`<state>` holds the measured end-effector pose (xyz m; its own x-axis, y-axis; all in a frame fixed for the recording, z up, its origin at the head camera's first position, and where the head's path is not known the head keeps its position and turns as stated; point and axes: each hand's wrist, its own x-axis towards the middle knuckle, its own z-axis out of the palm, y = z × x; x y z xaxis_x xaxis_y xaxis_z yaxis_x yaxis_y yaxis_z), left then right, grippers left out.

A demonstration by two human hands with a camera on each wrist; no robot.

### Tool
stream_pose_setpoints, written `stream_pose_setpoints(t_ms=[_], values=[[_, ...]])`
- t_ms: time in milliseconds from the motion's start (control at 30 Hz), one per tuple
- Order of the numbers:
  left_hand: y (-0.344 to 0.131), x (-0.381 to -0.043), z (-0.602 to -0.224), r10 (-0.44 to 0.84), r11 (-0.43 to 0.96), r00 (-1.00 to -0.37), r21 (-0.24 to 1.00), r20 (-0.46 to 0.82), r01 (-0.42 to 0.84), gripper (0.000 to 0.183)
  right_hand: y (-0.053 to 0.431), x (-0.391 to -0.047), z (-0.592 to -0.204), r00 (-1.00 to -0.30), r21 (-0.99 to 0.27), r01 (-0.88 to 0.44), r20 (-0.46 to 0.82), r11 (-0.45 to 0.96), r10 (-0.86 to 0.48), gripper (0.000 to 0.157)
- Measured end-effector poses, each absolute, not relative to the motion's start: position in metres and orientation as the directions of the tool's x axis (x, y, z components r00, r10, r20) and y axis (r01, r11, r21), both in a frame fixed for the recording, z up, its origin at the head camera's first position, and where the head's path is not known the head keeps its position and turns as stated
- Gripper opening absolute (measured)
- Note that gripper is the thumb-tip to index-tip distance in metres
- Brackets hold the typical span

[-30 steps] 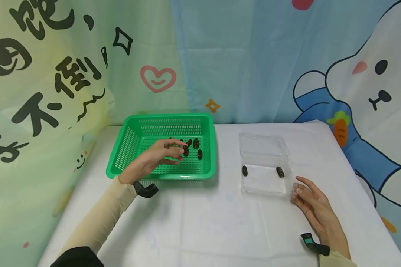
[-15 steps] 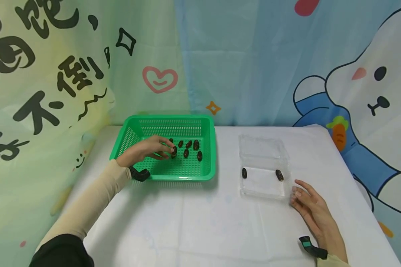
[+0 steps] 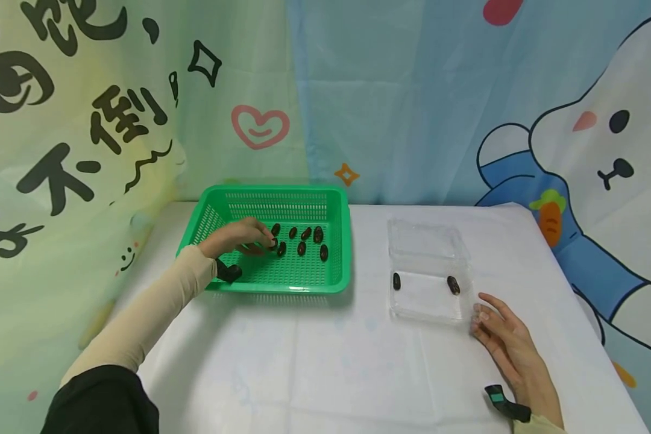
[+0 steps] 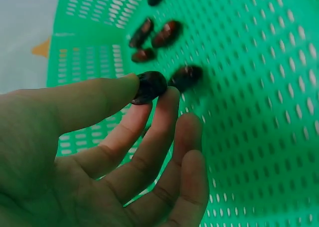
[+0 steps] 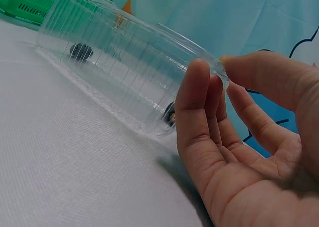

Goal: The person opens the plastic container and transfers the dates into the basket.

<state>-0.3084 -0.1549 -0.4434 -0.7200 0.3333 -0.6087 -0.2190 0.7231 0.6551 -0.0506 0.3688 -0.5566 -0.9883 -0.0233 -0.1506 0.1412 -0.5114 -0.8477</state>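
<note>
My left hand (image 3: 237, 235) is inside the green basket (image 3: 298, 281), thumb and fingertips pinching a dark, wrinkled date (image 4: 151, 87). Close beyond the fingertips lies another date (image 4: 186, 78) on the basket's floor. On the right of the table, my right hand (image 3: 512, 346) pinches the near right rim of a clear plastic box (image 5: 124, 72) between thumb and fingers. The box stands with its lid (image 3: 425, 238) folded back. Inside it, one date (image 3: 396, 281) lies at the left and another date (image 3: 453, 285) at the right.
Several loose dates (image 3: 301, 248) lie toward the middle and right of the basket. A white cloth (image 3: 331, 361) covers the table, and a printed curtain (image 3: 390, 120) hangs behind it. Between basket and box is a stretch of white cloth.
My left hand has moved left within the basket, and dates formerly at or behind its fingers now show on the basket floor. My right hand stays at the box's rim.
</note>
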Motion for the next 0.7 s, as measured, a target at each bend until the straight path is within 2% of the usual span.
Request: stream_pose_setpoints(t_ms=[367,500,700], values=[[-0.156,-0.320,-0.453,0.298,0.783,-0.755,0.602,-0.584,-0.156,0.019,0.370,-0.051,-0.555,-0.989,-0.853,0.141,-0.148,-0.502,-0.026,0.047],[-0.155,-0.321,-0.457,0.288,0.807,-0.785,0.580,-0.548,-0.109,0.018,0.369,-0.052,-0.554,-0.989,-0.854,0.140,-0.147,-0.501,-0.026,0.047],[-0.154,-0.320,-0.464,0.297,0.828,-0.789,0.557,-0.537,-0.068,0.017,0.370,-0.050,-0.556,-0.988,-0.851,0.147,-0.152,-0.505,-0.031,0.046]])
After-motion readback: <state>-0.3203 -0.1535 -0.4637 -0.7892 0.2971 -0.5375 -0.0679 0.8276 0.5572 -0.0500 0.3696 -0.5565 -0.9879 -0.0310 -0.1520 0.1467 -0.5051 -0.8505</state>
